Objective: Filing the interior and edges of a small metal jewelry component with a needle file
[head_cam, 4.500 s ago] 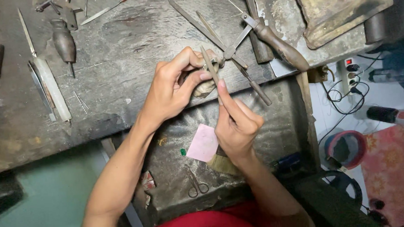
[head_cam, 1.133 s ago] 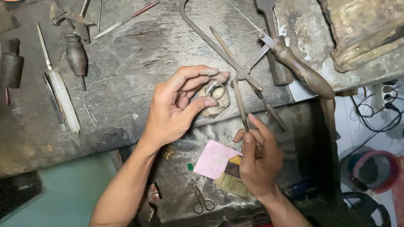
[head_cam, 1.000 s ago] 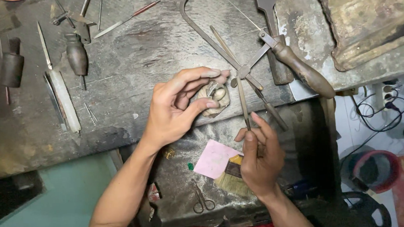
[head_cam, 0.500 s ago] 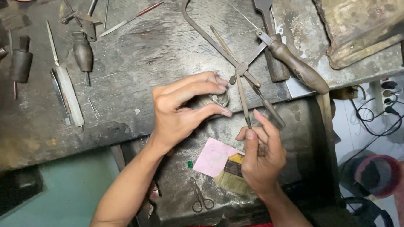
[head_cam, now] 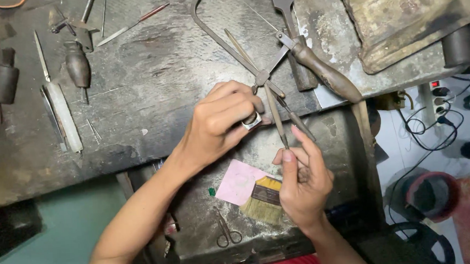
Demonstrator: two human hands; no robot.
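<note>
At the front edge of my workbench (head_cam: 153, 99), my left hand (head_cam: 218, 125) is curled shut around a small silver ring (head_cam: 251, 121), thumb and fingertips pinching it so that only its bright side shows between them, just past the bench edge and above the tray below. My right hand (head_cam: 302, 182) sits a little lower and to the right, fingers closed on the lower end of a thin metal tool (head_cam: 276, 116) (a slim rod, as far as I can tell), held between thumb and forefinger with its upper end slanting up close beside the ring. Under my hands lies the dark tray (head_cam: 343, 142), holding a pink slip of paper (head_cam: 236, 181), a straw-coloured brush (head_cam: 265, 201) half over the paper, and small scissors (head_cam: 227, 233) nearer to me. Just beyond my left fingers, on the bench top, rests a saw frame (head_cam: 225, 41) with a dark wooden handle (head_cam: 326, 76). Farther left lie a pear-shaped wooden-handled tool (head_cam: 78, 68), a long flat file (head_cam: 60, 111) and a small dark mallet (head_cam: 4, 82). At the far right corner sits a worn, stained block (head_cam: 406, 16).
</note>
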